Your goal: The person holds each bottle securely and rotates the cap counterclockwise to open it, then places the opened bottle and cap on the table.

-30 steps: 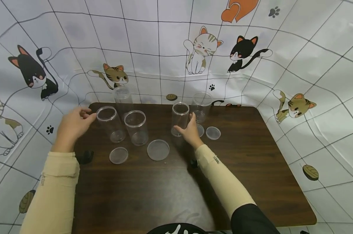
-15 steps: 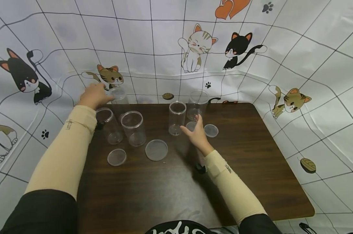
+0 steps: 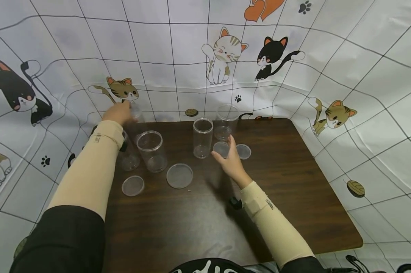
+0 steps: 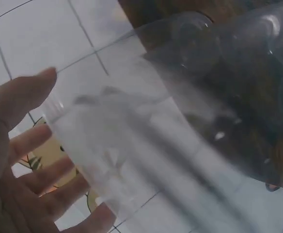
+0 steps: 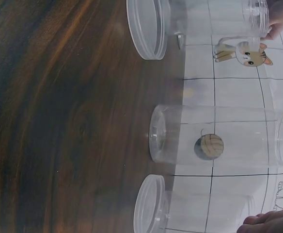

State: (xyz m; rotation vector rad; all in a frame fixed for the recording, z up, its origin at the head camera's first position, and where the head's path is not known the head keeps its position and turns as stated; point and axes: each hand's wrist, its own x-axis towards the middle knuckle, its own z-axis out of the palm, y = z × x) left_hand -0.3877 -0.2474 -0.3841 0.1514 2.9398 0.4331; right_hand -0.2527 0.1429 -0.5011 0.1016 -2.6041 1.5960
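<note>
My left hand (image 3: 118, 113) is at the upper part of a clear plastic jar (image 3: 137, 113) at the table's back left corner. In the left wrist view the thumb and spread fingers (image 4: 59, 174) lie right at one end of this blurred jar. Another clear jar (image 3: 129, 161) is partly hidden under the left forearm, and a wide jar (image 3: 156, 155) stands beside it. My right hand (image 3: 233, 163) is held with thumb and fingers apart, holding nothing. Closest to it are a round clear lid (image 3: 220, 147), a second lid (image 3: 243, 151) and a slim jar (image 3: 202, 141).
A wider clear jar (image 3: 226, 122) stands behind the two right lids. A small lid (image 3: 133, 186) and a larger lid (image 3: 179, 176) lie in front of the left jars. The brown table (image 3: 178, 223) backs onto a cat-print sheet (image 3: 181, 49).
My left hand has moved from beside the front left jar back and right to the rear jar. My right hand has drawn slightly away from the slim jar. The head view has shifted a little.
</note>
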